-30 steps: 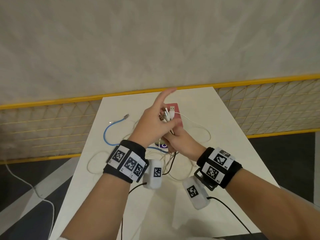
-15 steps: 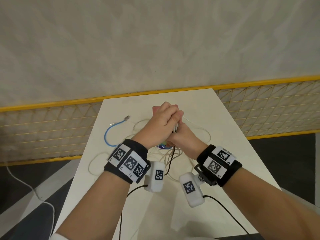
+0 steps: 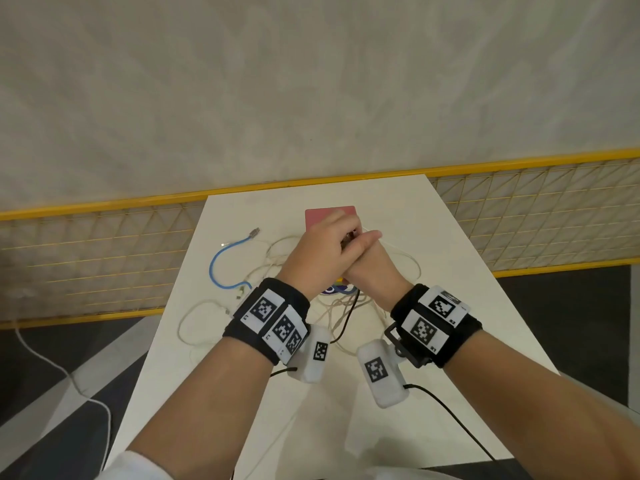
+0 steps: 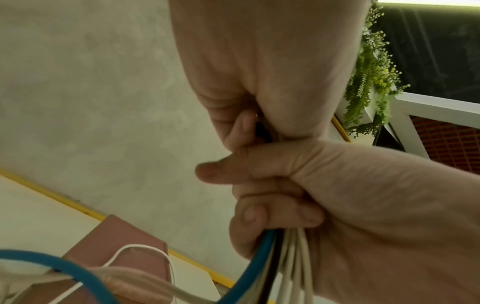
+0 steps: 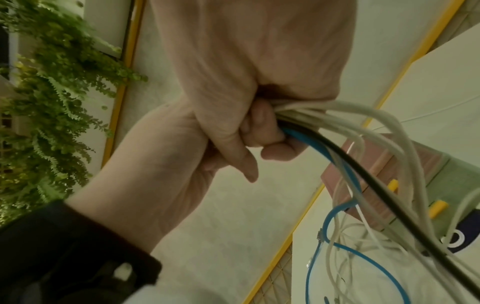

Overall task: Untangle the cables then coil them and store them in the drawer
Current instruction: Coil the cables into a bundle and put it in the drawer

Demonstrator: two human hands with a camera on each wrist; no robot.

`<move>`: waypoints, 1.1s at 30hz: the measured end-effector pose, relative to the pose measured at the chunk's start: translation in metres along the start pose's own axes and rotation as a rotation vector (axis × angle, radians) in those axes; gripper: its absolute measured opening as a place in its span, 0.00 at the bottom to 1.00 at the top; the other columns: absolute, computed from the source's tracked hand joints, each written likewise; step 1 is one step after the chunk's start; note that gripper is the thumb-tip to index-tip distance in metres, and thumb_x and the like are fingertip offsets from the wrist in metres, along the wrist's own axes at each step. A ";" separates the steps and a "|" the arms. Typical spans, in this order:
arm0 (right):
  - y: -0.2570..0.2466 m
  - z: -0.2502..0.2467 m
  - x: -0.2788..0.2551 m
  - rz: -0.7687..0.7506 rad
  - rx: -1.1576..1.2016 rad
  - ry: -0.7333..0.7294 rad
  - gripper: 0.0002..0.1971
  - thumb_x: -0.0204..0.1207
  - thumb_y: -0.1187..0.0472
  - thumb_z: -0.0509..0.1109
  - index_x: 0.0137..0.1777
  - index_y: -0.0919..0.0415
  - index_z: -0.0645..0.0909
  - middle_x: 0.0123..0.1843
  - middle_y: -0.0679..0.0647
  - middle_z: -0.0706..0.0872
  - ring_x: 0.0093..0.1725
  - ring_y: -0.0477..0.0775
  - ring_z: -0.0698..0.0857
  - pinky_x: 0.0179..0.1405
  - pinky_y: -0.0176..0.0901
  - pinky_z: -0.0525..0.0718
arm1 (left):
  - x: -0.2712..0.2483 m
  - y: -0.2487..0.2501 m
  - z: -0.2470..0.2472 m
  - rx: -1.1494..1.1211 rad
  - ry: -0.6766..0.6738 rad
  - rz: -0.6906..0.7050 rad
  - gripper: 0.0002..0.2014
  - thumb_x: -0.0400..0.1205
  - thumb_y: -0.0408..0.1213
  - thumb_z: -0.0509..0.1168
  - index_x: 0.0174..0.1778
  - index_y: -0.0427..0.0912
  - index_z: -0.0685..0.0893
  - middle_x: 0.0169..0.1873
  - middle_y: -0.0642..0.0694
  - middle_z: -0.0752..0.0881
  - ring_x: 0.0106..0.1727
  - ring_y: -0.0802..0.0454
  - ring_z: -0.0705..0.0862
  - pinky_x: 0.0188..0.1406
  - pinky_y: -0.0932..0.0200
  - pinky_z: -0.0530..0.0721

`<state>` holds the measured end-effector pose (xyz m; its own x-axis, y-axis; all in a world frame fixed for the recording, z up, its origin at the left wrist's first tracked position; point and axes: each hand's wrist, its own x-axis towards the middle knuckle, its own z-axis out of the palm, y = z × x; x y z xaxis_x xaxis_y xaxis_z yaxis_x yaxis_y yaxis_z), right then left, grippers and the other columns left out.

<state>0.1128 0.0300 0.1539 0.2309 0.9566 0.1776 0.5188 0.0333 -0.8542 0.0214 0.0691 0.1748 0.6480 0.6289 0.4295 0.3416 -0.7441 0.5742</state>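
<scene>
Both hands gripping the cable bundle above the table [image 3: 467, 278]

Left hand [image 3: 318, 258] and right hand [image 3: 372, 268] are clenching the cables [image 5: 363, 131], fists touching.

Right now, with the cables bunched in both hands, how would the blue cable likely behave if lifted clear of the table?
Probably floppy: the blue cable lies in a loose curve on the table. Likely light, being thin. It may drag the white cables along, since the right hand grips them together.
</scene>
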 end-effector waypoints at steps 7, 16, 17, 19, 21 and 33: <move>0.027 -0.016 -0.016 0.071 0.113 -0.049 0.06 0.64 0.69 0.67 0.30 0.72 0.74 0.25 0.55 0.71 0.27 0.46 0.68 0.30 0.41 0.67 | 0.008 -0.016 -0.024 -0.367 0.182 -0.372 0.19 0.86 0.42 0.58 0.29 0.41 0.73 0.25 0.44 0.72 0.28 0.49 0.70 0.33 0.53 0.70; 0.018 -0.016 -0.013 -0.024 -0.149 -0.118 0.16 0.72 0.75 0.65 0.29 0.55 0.76 0.29 0.47 0.77 0.31 0.42 0.76 0.33 0.38 0.72 | -0.013 -0.002 0.006 0.333 -0.087 0.162 0.22 0.88 0.53 0.50 0.68 0.46 0.80 0.56 0.48 0.87 0.61 0.48 0.81 0.73 0.51 0.67; 0.015 -0.017 -0.014 -0.020 -0.097 -0.111 0.16 0.72 0.76 0.65 0.28 0.56 0.76 0.29 0.47 0.78 0.29 0.37 0.76 0.31 0.36 0.73 | -0.017 -0.003 0.011 0.337 -0.114 0.090 0.24 0.87 0.57 0.48 0.69 0.47 0.78 0.52 0.47 0.88 0.56 0.45 0.84 0.64 0.49 0.75; 0.014 -0.022 -0.015 0.006 -0.068 -0.078 0.15 0.69 0.74 0.68 0.26 0.57 0.75 0.25 0.49 0.79 0.25 0.39 0.76 0.28 0.35 0.73 | -0.021 -0.010 0.014 0.329 -0.038 0.003 0.26 0.86 0.60 0.44 0.66 0.49 0.77 0.37 0.46 0.88 0.41 0.42 0.87 0.41 0.49 0.83; 0.013 -0.027 -0.018 0.003 -0.107 -0.109 0.15 0.66 0.73 0.70 0.24 0.57 0.72 0.23 0.47 0.75 0.22 0.41 0.73 0.26 0.31 0.68 | -0.019 -0.013 0.011 0.324 0.031 -0.028 0.21 0.86 0.57 0.47 0.68 0.51 0.73 0.26 0.47 0.83 0.31 0.40 0.85 0.32 0.48 0.82; 0.018 -0.080 -0.016 0.027 -0.044 -0.252 0.21 0.76 0.43 0.67 0.28 0.56 0.70 0.29 0.54 0.63 0.27 0.48 0.62 0.29 0.41 0.62 | -0.015 -0.073 -0.032 -0.087 0.340 -0.525 0.12 0.88 0.38 0.51 0.52 0.47 0.81 0.34 0.51 0.82 0.42 0.43 0.84 0.38 0.56 0.73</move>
<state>0.1839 -0.0082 0.1744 0.0357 0.9991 0.0226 0.5519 -0.0009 -0.8339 -0.0348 0.1210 0.1491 0.1510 0.9525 0.2643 0.4896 -0.3043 0.8171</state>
